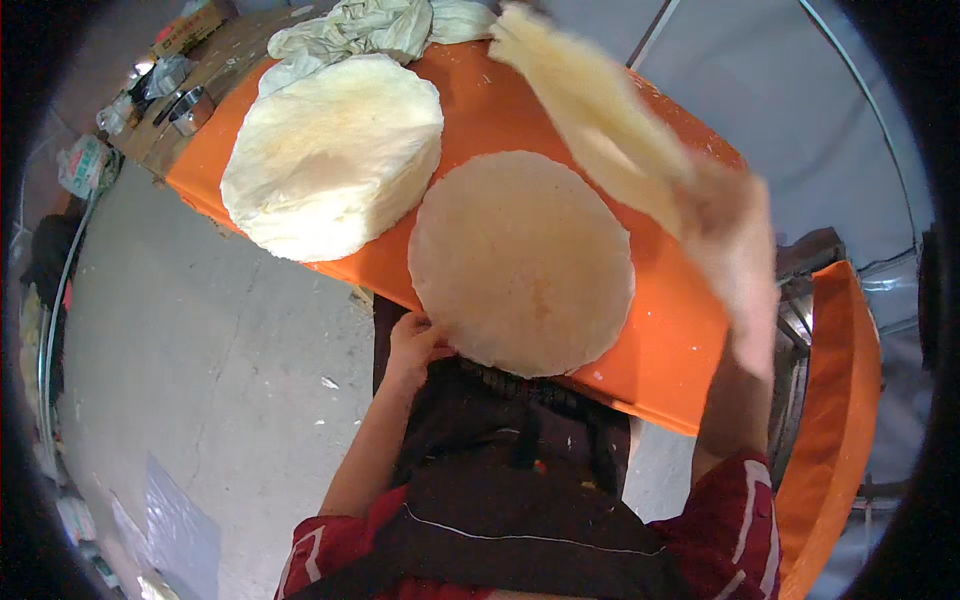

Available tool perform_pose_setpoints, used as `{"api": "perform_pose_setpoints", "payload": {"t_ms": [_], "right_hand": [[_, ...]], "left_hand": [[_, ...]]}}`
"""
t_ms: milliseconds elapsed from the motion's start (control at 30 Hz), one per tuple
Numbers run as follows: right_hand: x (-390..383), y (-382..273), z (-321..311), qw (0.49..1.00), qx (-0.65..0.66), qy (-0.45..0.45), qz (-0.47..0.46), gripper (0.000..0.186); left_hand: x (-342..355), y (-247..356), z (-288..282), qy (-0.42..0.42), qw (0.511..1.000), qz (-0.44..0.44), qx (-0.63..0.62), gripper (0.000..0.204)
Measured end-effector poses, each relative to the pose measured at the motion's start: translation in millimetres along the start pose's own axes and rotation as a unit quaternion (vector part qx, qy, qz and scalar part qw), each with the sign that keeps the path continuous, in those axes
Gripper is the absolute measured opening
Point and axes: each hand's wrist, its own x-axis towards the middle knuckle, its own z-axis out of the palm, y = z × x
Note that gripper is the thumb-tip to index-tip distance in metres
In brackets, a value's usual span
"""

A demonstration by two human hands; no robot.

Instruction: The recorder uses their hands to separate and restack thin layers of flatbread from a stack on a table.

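A round stack of thin pale flatbreads (521,262) lies on the orange table (500,110) right in front of me. My left hand (412,341) touches its near left edge at the table's rim. My right hand (735,245), blurred by motion, is raised above the table's right side and grips one thin flatbread sheet (590,105) that streams up and left in the air. A second, thicker stack of whiter flatbreads (335,155) sits at the far left of the table.
A crumpled pale cloth (365,28) lies at the table's far edge. A wooden bench (215,65) with a small metal cup (192,108) and packets stands at the far left. Another orange surface (835,400) is at my right. Grey concrete floor (200,330) lies to the left.
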Motion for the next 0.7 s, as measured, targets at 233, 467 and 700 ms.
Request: {"api": "perform_pose_setpoints", "payload": {"t_ms": [233, 467, 700], "right_hand": [[-102.1, -26.2, 168.9, 0.958, 0.018, -0.285, 0.013, 0.020], [-107.7, -65.8, 153.3, 0.965, 0.063, -0.248, 0.064, 0.030], [-86.5, -28.0, 125.2, 0.954, 0.112, -0.259, 0.104, 0.040]], "left_hand": [[-5.6, 9.4, 23.7, -0.116, 0.981, 0.031, -0.153, 0.032], [-15.6, 31.3, 39.5, -0.160, 0.961, 0.038, -0.224, 0.045], [-12.8, 34.5, 46.6, -0.176, 0.963, 0.070, -0.190, 0.055]]}}
